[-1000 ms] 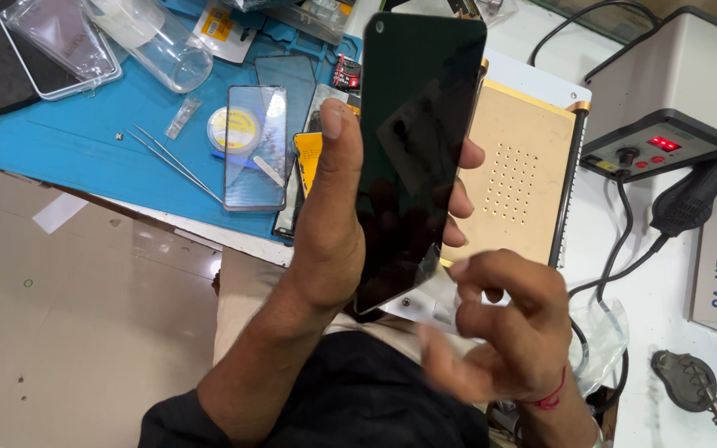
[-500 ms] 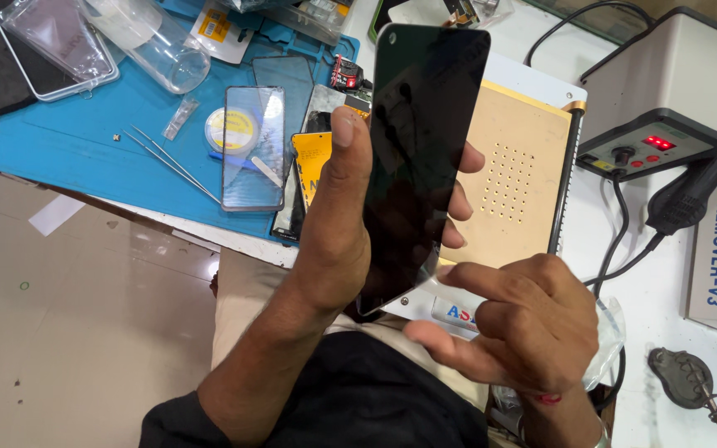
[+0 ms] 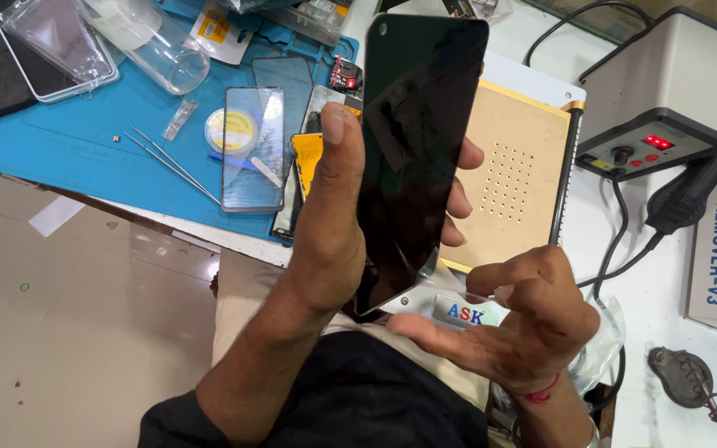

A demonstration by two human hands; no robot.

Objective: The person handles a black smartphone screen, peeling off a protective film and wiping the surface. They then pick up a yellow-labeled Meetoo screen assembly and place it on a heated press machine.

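Black glass panel [image 3: 415,149] stays gripped upright in our left hand [image 3: 334,224], while our right hand [image 3: 512,328] has drawn back below it, fingers now spread, pinching nothing.

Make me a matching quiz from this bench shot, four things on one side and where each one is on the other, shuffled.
Things:
1. dark screen panel
2. tweezers
3. tan perforated plate
4. grey box with red display

Places:
A. on the blue mat, left of the hands
B. at the right, on the white bench
C. gripped upright in the left hand
D. behind the panel, above the right hand

Pairs: 1-C, 2-A, 3-D, 4-B
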